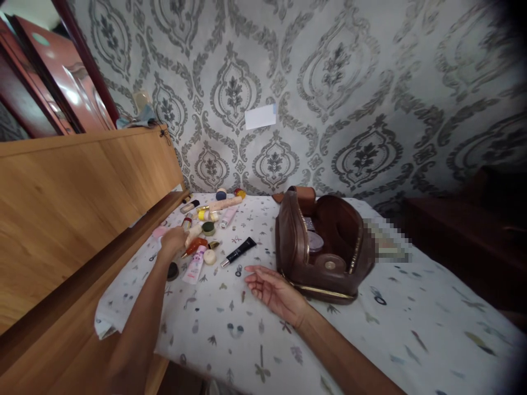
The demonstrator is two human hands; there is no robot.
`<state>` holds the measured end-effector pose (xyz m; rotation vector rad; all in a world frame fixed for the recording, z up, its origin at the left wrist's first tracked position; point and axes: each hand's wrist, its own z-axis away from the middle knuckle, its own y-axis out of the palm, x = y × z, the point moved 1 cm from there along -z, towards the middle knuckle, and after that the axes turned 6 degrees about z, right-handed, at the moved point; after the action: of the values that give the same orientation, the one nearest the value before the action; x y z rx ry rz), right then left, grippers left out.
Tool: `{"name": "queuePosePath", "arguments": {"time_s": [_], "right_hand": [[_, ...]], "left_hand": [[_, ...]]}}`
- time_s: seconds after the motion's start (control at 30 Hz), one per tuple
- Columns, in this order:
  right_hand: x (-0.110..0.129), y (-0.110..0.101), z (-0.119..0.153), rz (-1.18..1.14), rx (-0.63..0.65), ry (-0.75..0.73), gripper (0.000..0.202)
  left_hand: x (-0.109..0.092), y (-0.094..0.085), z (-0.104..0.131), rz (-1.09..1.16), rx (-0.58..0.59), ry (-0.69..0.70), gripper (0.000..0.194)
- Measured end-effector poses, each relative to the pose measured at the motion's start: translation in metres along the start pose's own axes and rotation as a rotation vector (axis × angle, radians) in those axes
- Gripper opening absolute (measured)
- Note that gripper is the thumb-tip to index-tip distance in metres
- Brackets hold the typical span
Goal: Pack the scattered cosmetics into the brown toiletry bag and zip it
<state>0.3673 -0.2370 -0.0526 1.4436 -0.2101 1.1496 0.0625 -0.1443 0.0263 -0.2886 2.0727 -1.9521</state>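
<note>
My left hand [173, 241] is among the cosmetics on the left, beside a cream-coloured item [193, 234] and a small tube with a red band [187, 221]. Its fingers are mostly hidden, so any hold does not show. Palm partly up, my right hand [274, 292] rests over the cloth with fingers apart and nothing in it. In front of it lies a black tube with a silver cap [239, 252]. To its right stands a brown cosmetic bag [290, 241], unzipped, with a round lilac item [315, 241] inside. A pink-and-white tube [195, 265] and an orange item [194, 247] lie near my left hand.
Round jars, among them a green one [208, 228] and a cream one [209, 257], and a long peach tube [225, 203] lie on the patterned cloth [255, 351]. A wooden board [90, 186] borders the left; a papered wall [284, 71] stands behind.
</note>
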Motion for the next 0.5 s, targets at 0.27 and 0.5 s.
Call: {"name": "queuePosePath", "arguments": {"time_s": [0.27, 0.5], "right_hand": [[-0.001, -0.001, -0.002, -0.012, 0.016, -0.006, 0.032], [-0.002, -0.001, -0.001, -0.015, 0.04, -0.013, 0.028]], "left_hand": [[-0.009, -0.014, 0.028, -0.107, -0.063, 0.07, 0.042], [-0.069, -0.006, 0.076, 0.085, -0.023, 0.483, 0.033]]}}
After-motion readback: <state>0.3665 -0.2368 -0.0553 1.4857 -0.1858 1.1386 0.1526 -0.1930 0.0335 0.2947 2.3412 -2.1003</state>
